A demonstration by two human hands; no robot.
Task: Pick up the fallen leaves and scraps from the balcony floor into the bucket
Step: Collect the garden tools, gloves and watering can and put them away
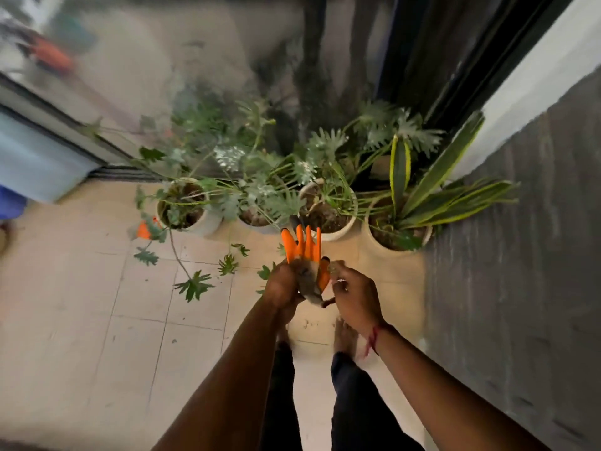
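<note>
Balcony, looking down from standing height. Far left edge: a blue shape, cut off by the frame. It may be the bucket, cannot tell. Tiled floor is pale and carries the work to be done: loose leaves lie near the left pot, more lie just right of it, and small dark scraps dot the tiles nearer the person. One large leaf seems to hang on a long trailing stem from that pot, so it may not be loose litter. An orange object sits just beside the left pot, too blurred to name. Centre: the left hand has its grip wrapped round the cuff end of an orange glove, whose fingers point up and away. The right hand has its grip curled in a pinch at the glove's near edge, with a red thread at the wrist. Bare feet stand below. Right: the middle pot, the striped-leaf pot and a grey wall. Judgement: this is preparation, gloving up or sorting gloves, and no leaf has been lifted yet. The next move calls for opening the cuff, sliding a hand in, then crouching to the leaves at left and bringing the bucket near.
</note>
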